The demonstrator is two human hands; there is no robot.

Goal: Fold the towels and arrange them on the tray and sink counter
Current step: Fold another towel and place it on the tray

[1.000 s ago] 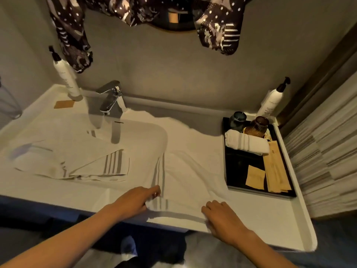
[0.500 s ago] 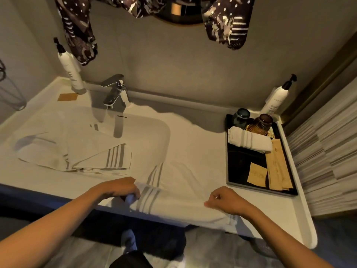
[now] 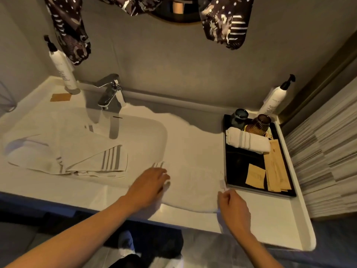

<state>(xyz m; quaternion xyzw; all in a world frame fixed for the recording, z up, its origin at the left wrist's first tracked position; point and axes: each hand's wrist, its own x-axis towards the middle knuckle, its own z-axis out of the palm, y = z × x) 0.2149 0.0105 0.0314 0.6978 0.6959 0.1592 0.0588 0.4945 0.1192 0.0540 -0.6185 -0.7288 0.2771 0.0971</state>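
Observation:
A white striped towel (image 3: 193,182) lies folded over on the counter between the basin and the black tray (image 3: 239,167). My left hand (image 3: 148,184) rests on its left edge, fingers pinching the fabric near the grey stripes. My right hand (image 3: 231,207) pinches the towel's right corner beside the tray's front left corner. A rolled striped towel (image 3: 247,141) lies across the tray's back. Another loosely folded striped towel (image 3: 77,153) sits in the basin at left.
The tray also holds two dark cups (image 3: 251,122) and tan paper packets (image 3: 274,167). A chrome tap (image 3: 111,91) stands behind the basin. Pump bottles stand at back left (image 3: 62,70) and back right (image 3: 274,99). A tan card (image 3: 60,97) lies at back left. Patterned cloth (image 3: 71,33) hangs above.
Both hands carried the towel's near edge away from the counter's front edge and folded it over toward the wall. The camera view shifted slightly.

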